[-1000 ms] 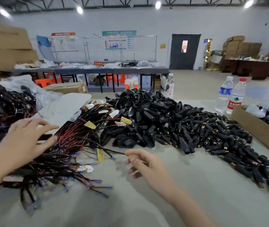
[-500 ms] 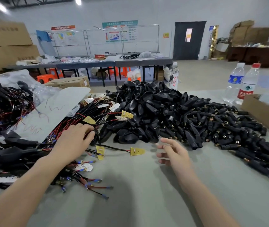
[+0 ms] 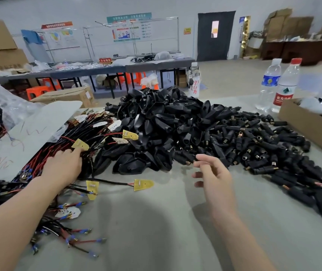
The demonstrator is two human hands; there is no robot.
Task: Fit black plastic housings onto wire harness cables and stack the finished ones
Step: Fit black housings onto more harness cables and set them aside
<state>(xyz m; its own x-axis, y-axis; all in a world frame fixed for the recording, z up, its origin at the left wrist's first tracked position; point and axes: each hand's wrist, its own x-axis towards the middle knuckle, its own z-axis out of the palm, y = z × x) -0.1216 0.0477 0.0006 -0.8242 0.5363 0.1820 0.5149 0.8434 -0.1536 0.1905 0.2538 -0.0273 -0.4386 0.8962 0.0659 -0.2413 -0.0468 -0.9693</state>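
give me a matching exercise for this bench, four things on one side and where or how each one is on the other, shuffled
Things:
1. left hand
2. right hand
3. black housings
4. water bottles

Places or states:
a. upright beside the cardboard box
b. heaped in the middle of the table
c. resting on the wire harness cables
d. open in the air, holding nothing

Pairs: 1-c, 2-d, 3-b, 4-a

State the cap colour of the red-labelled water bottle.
Red: the cap shows best in the head view.
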